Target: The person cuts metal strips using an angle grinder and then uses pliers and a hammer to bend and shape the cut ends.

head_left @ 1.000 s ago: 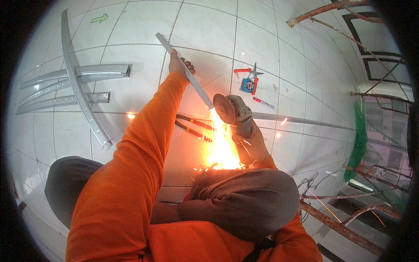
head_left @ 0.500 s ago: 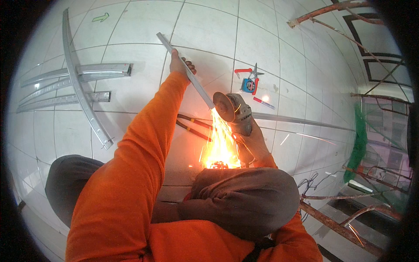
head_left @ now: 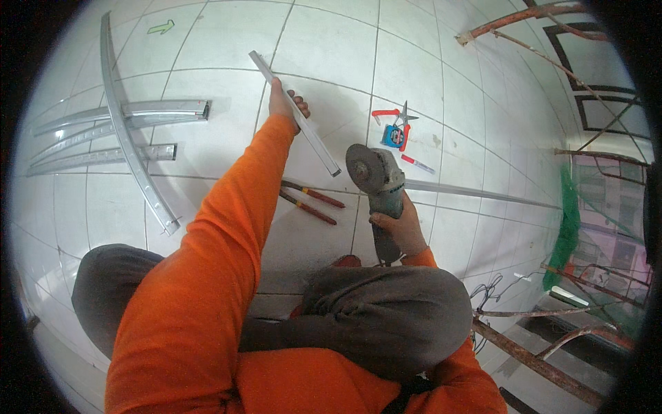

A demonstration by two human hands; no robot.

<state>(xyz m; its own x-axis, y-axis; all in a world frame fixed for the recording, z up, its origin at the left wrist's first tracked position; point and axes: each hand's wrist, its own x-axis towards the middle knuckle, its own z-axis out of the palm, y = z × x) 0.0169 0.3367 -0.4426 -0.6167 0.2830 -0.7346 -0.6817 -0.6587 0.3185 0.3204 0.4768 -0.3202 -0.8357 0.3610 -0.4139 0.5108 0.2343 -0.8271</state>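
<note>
My left hand [head_left: 285, 105] is closed round a slim grey metal profile [head_left: 314, 143], held at a slant with its cut end toward the middle. In my right hand [head_left: 407, 228] is an angle grinder [head_left: 384, 200], gripped by its body. Its cutting disc [head_left: 366, 168] stands a little to the right of the profile's end, apart from it, and no sparks show. Below the profile, a long-handled tool with red-brown grips [head_left: 310, 202] lies on the tiles; its head is hidden behind my left sleeve.
Several metal channels [head_left: 155, 110] lie at the left, one crossing the others. Right of centre are red-handled snips [head_left: 405, 119], a blue tape measure [head_left: 393, 136] and a marker [head_left: 417, 163]. A long metal strip [head_left: 483, 192] runs rightward. Rusty scaffold frames [head_left: 538, 362] and green netting [head_left: 567, 221] stand at right.
The bright shower of sparks has stopped. The grinder has moved slightly right, away from the profile's end, leaving a gap. My left hand stays nearly where it was.
</note>
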